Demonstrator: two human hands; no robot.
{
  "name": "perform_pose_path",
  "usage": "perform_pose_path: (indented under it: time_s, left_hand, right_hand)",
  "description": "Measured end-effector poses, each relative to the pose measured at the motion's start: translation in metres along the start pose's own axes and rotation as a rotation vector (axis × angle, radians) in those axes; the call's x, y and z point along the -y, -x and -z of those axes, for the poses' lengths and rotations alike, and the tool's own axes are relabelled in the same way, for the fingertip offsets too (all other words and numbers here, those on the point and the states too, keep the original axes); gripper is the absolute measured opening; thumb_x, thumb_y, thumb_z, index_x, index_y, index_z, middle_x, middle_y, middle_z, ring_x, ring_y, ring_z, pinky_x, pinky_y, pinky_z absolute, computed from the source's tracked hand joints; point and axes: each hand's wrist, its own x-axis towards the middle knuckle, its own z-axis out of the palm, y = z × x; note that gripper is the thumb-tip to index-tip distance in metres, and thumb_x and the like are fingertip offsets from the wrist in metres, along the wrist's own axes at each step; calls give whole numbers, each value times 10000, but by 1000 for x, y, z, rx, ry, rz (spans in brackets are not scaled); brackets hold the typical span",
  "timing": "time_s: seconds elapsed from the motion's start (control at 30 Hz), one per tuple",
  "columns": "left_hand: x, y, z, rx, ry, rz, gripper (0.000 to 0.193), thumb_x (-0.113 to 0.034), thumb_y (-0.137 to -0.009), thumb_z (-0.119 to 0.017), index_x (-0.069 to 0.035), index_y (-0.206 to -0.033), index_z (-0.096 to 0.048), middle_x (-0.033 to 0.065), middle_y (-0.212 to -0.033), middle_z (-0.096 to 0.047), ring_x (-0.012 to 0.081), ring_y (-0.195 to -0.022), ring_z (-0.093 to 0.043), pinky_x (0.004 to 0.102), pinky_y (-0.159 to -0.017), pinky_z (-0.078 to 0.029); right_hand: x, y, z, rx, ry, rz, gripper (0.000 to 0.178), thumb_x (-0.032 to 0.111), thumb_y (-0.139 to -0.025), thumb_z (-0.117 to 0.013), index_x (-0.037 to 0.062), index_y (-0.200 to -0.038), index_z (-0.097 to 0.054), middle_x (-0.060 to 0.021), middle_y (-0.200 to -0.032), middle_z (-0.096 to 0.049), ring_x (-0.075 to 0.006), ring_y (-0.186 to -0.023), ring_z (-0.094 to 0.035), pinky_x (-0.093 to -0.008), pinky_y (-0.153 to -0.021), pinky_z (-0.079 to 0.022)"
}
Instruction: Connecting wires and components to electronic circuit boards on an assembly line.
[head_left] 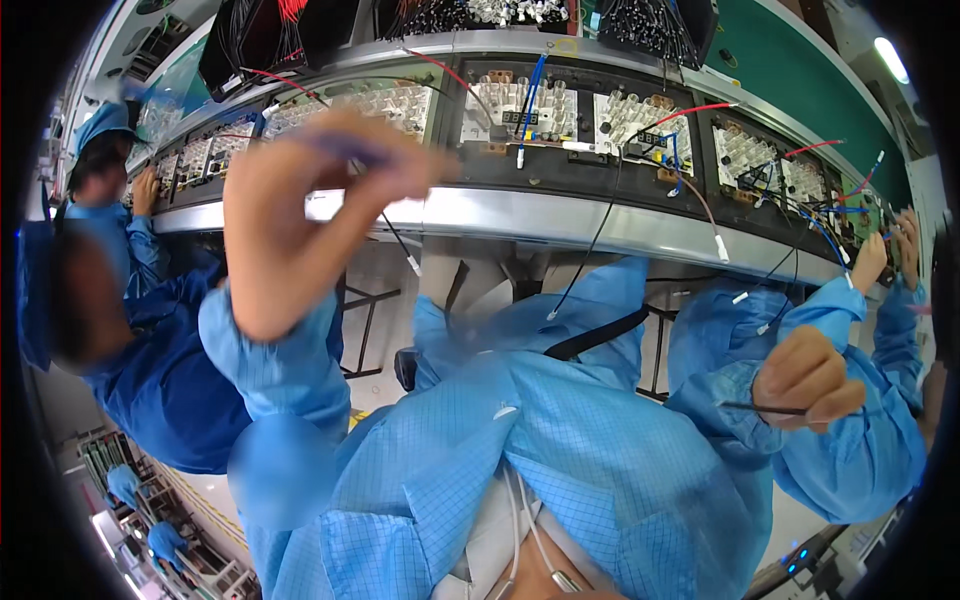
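Note:
My left hand [285, 225] is raised over the near edge of the bench, smeared by motion. Its thumb and fingers come together around a blurred, purplish thing that I cannot make out. Behind it, partly covered, is a circuit board [400, 108] with clear upright parts. A black wire with a white plug [413, 265] hangs below that hand. Off to the right, away from the boards, my right hand [815, 372] is closed on a thin dark stick [755, 407], whose free end points left. Whether it is a tool or a stiff wire cannot be told.
More circuit boards [540, 105] lie in black trays along a metal rail [600, 237], with red, blue and black wires hanging over it. Bins of wires [655, 30] stand behind. Co-workers sit on both sides; one's hand [870, 262] works at the far-right boards.

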Motion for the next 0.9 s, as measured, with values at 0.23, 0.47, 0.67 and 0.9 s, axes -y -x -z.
perform_pose_path:
  time_s: [0.23,0.47,0.67,0.9]
  left_hand:
    - [65,-47,-41,-48,-304,48,144,-80,-807,-679,-38,-940,-643,122,-751,-674,233,-617,-649,298,-562,-495]
    - [95,-40,-68,-56,-390,120,131,-69,-815,-638,-56,-937,-590,134,-761,-669,325,-673,-647,375,-558,-497]
    - [101,-36,-76,-65,-379,201,125,-85,-814,-649,-58,-917,-584,132,-755,-668,323,-677,-650,370,-568,-506]
    - [108,-35,-81,-29,-351,253,124,-120,-827,-662,-62,-908,-587,130,-727,-660,313,-658,-649,362,-557,-506]
  right_hand:
    - [-6,15,-5,-377,281,49,161,242,-943,-504,88,-906,-532,-39,-600,-439,-178,-576,-419,-310,-514,-314]
    - [19,36,32,-443,438,110,248,225,-964,-368,94,-999,-576,-54,-621,-444,-172,-572,-362,-291,-520,-282]
    - [20,42,46,-451,520,61,333,306,-990,-309,109,-1030,-574,-29,-662,-477,-152,-602,-368,-311,-547,-276]
    - [8,33,43,-452,572,127,323,300,-994,-313,108,-1056,-566,-28,-640,-478,-151,-581,-354,-311,-544,-287]
